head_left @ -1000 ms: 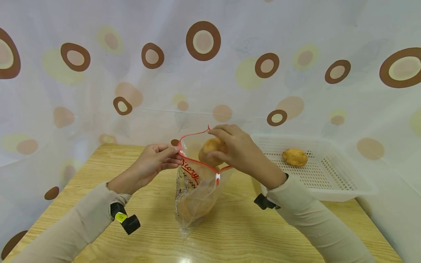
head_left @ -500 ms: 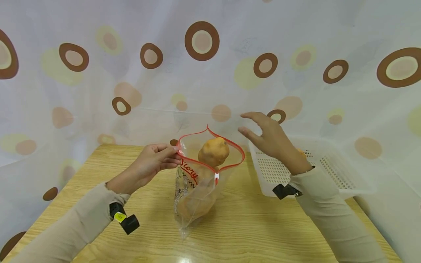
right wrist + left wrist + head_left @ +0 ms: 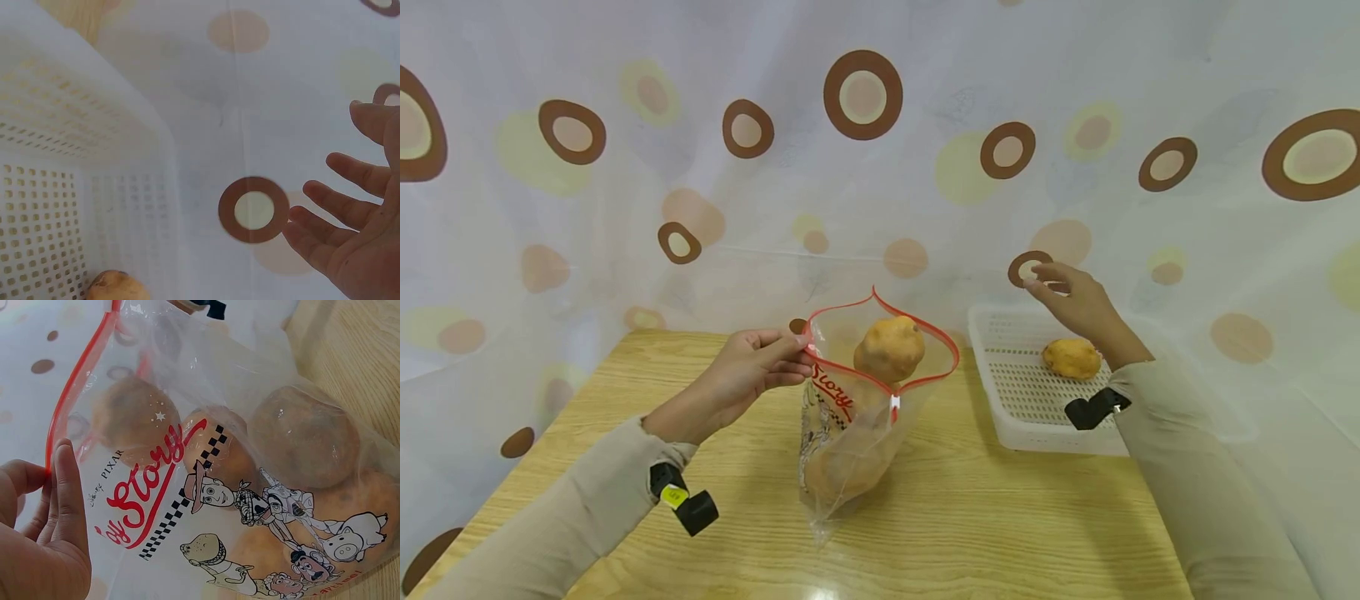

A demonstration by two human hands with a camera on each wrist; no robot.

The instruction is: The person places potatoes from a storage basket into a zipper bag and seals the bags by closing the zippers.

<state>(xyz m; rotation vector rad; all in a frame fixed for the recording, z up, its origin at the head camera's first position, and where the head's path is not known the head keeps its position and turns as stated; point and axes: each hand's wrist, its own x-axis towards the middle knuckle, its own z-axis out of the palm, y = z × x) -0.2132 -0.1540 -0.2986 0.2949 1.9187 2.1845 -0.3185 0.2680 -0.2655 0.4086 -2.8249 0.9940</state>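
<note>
A clear zip bag (image 3: 857,442) with a red zip rim and printed cartoon figures stands on the table, its mouth wide apart. My left hand (image 3: 748,375) pinches the left side of that rim between thumb and fingers. Several potatoes fill the bag; the top one (image 3: 891,348) shows through the mouth, and others (image 3: 306,434) show through the plastic in the left wrist view. Over the white basket's back part hovers my right hand (image 3: 1078,304), fingers loosely bent and holding nothing. Below it, a single potato (image 3: 1072,358) lies in the basket, apart from the hand.
The white perforated plastic basket (image 3: 1037,435) stands at the right of the wooden table (image 3: 1000,525). A pale sheet with brown ring patterns (image 3: 865,192) hangs behind the table's back edge. A white slider (image 3: 895,402) sits on the bag's red zip at the front.
My right hand has let go of the top potato in the bag and moved right, over the basket. My left hand still pinches the bag's rim in the same place.
</note>
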